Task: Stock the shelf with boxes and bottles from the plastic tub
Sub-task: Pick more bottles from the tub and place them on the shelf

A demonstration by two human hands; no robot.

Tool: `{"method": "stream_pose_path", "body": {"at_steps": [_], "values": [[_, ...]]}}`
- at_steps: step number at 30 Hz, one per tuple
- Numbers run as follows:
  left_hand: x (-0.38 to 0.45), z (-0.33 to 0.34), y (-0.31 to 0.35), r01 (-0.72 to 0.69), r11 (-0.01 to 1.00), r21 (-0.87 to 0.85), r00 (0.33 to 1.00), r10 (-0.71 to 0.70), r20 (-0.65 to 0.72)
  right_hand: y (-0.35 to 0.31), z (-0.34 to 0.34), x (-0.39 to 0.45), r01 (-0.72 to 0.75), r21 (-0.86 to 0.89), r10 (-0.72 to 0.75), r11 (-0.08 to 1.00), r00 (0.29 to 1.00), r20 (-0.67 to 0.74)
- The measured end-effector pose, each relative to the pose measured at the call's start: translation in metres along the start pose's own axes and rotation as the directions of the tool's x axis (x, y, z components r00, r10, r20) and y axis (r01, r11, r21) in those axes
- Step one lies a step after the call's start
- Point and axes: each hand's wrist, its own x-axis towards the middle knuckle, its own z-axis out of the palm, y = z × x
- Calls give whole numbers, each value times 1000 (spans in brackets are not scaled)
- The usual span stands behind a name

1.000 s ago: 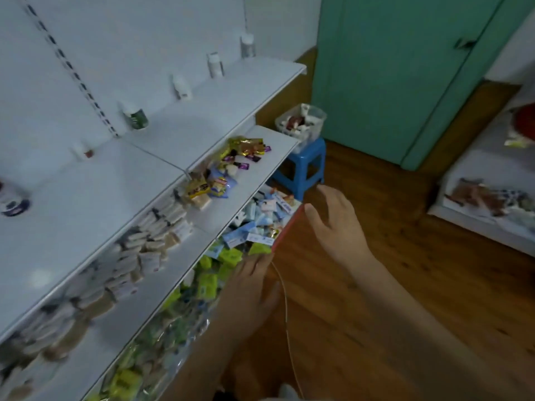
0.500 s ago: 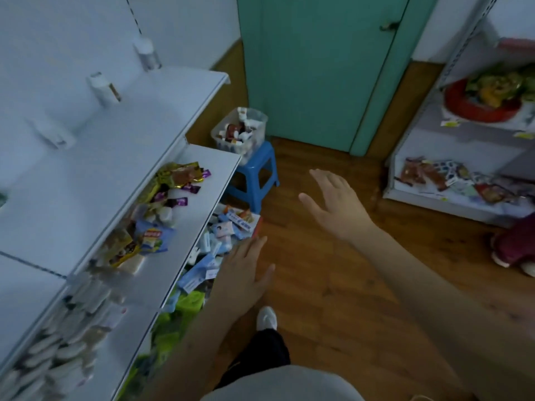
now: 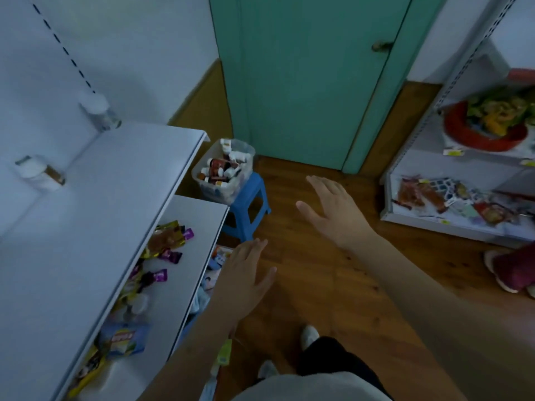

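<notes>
A clear plastic tub (image 3: 243, 180) full of small bottles and boxes stands on a blue stool (image 3: 249, 204) by the end of the white shelf unit. The top shelf (image 3: 115, 204) carries two white bottles (image 3: 100, 111) (image 3: 39, 173) against the back wall. My left hand (image 3: 244, 273) hovers with straight fingers beside the lower shelves, holding nothing. My right hand (image 3: 333, 212) is stretched forward over the wooden floor, fingers spread and empty, to the right of the tub and apart from it.
The middle shelf (image 3: 191, 256) holds loose snack packets. A green door (image 3: 304, 76) stands behind the stool. A second shelf unit (image 3: 451, 224) with packets and a red basket (image 3: 486, 131) stands at right. Wooden floor lies between the two units; my feet show at the bottom.
The view has swung right and forward toward the tub and door. Both hands stay empty; the right hand has reached further ahead toward the stool.
</notes>
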Motion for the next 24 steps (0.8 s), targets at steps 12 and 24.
{"method": "stream_pose_path", "body": {"at_steps": [12, 24], "values": [[237, -6, -12, 142, 990, 11, 987, -141, -77, 89, -27, 253, 101, 59, -103, 993, 994, 37], [439, -37, -30, 276, 961, -6, 945, -273, -180, 119, -31, 501, 313, 94, -325, 945, 934, 150]]}}
